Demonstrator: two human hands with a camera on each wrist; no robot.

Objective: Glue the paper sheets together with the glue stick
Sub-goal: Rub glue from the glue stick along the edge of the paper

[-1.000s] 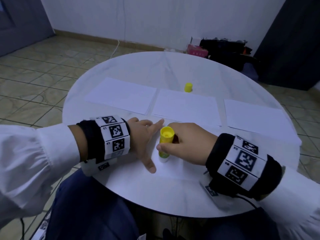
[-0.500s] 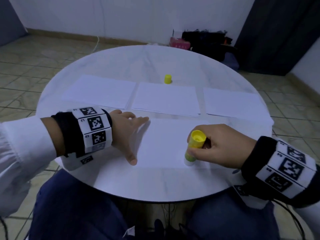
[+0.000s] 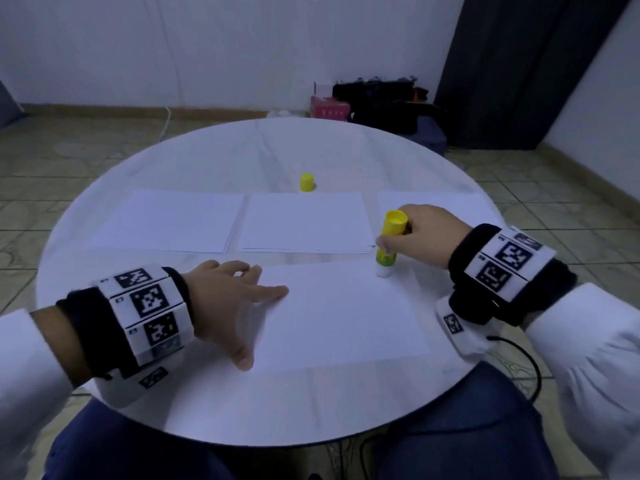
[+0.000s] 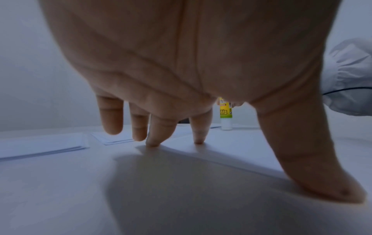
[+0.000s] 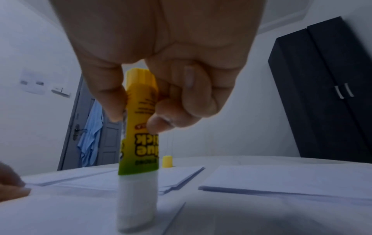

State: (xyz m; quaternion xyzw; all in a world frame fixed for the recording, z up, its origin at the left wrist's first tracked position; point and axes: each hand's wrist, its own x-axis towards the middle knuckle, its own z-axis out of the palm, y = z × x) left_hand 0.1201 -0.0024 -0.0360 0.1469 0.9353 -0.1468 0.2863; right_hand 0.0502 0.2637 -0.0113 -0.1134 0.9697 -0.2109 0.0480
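Observation:
A white paper sheet (image 3: 341, 313) lies on the near side of the round table (image 3: 207, 403). My right hand (image 3: 420, 233) grips an uncapped yellow glue stick (image 3: 387, 245) upside down, its white glue end pressed on the sheet's far right corner. The right wrist view shows thumb and fingers pinching the glue stick (image 5: 138, 135). My left hand (image 3: 228, 299) lies spread with straight fingers on the sheet's left edge, fingertips (image 4: 153, 143) touching the paper. Behind lie three more paper stacks: left (image 3: 169, 221), middle (image 3: 304, 223) and right (image 3: 436, 202). The yellow cap (image 3: 307, 182) stands beyond the middle stack.
Black bags and a pink box (image 3: 329, 110) sit on the tiled floor beyond the table. A dark wardrobe (image 5: 326, 89) stands at the right, a grey door with blue cloth (image 5: 90, 135) at the left. A cable (image 3: 523, 362) hangs from my right wrist.
My right hand has carried the glue stick from the sheet's near left, across its near edge, up to its far right corner. The left hand stays spread on the left edge.

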